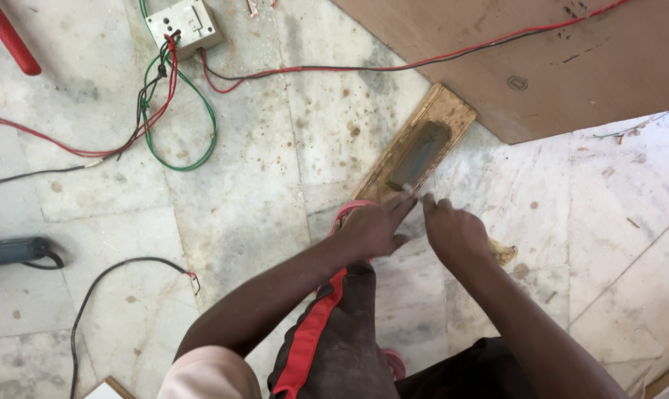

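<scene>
Soft, even daylight fills my view; shadows stay faint, no glare, and only my moving fingers blur slightly.

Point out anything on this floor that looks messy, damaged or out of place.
The switch box lies loose on the stained marble floor, with red, black and green wires trailing from it in a tangle. One black cable ends in bare leads. The wooden block by both hands looks worn and dirty.

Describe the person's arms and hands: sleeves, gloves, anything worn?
Both hands bare: left hand, right hand, no gloves, rings or watch visible. Forearms uncovered. A pale pink short sleeve shows at the left upper arm. The right arm's sleeve is out of frame.
</scene>
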